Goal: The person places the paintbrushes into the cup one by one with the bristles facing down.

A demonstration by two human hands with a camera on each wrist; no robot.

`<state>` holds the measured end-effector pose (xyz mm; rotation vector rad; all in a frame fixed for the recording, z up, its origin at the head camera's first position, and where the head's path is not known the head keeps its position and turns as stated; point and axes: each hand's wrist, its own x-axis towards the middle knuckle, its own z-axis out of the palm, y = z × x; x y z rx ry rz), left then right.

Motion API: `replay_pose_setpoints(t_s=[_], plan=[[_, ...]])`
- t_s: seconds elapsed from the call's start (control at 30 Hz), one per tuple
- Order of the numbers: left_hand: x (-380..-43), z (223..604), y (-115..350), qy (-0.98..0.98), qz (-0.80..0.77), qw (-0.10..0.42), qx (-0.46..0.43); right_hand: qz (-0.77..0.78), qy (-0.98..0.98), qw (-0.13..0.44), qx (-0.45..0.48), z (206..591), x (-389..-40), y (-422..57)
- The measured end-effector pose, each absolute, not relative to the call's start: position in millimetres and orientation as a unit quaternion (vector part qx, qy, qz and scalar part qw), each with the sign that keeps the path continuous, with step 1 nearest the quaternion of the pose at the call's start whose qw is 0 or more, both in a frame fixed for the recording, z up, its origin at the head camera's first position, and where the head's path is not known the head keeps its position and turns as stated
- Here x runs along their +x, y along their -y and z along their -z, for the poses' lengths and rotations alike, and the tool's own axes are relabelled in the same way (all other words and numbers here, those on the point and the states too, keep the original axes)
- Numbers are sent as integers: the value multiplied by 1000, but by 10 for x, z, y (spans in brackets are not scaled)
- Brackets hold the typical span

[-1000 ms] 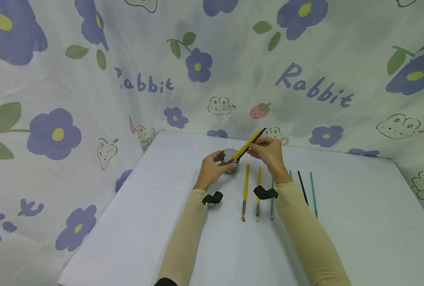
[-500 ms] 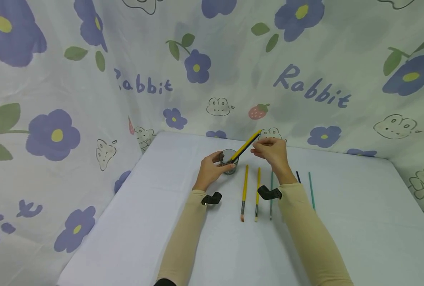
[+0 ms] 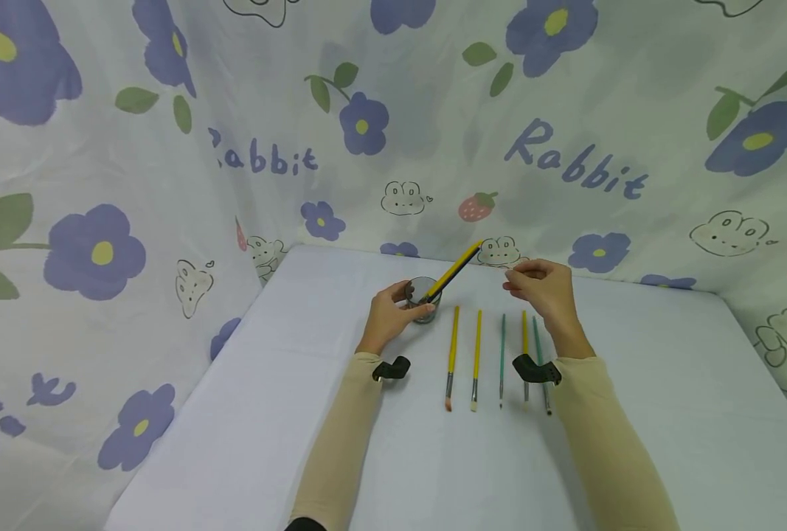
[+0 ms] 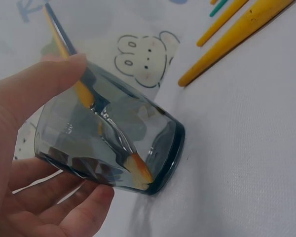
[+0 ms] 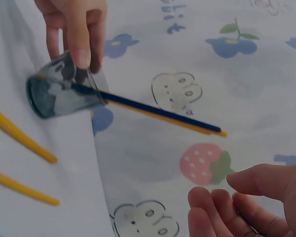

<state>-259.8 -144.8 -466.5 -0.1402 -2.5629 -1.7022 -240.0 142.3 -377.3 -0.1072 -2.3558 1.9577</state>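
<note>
I see the left hand point(image 3: 385, 321) gripping the glass point(image 4: 133, 106) near the back edge of the desk point(image 3: 267, 354), likely steadying it under two leaning brushes point(image 3: 456, 268); the right hand point(image 3: 547, 289), fingers loosely curled, holds nothing.

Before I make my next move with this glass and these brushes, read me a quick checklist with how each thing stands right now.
1. Glass steadied: ok, the left grip holds it.
2. Yellow brush and blue brush in the glass: ok, both lean past its rim, with bristles near its base.
3. Right grip free: ok, it holds nothing.
4. Five visible loose brushes apart from each other: ok, side by side on the table.
5. Whole row in sight: cannot tell, the right sleeve could hide more.
6. Glass base flat on the table: cannot tell from these angles.
</note>
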Motion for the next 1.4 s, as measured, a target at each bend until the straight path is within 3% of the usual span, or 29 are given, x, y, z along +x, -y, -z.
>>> replay_pose_setpoints(t_s=[0.57,1.4], plan=[[-2612,4664,1443,831,553,31,-48,-577,810,66,-77,3873,-2114,-2088],[-2598,4676,1432,836,547,33,-33,-500,850,67,-149,4239,-1922,-2512]])
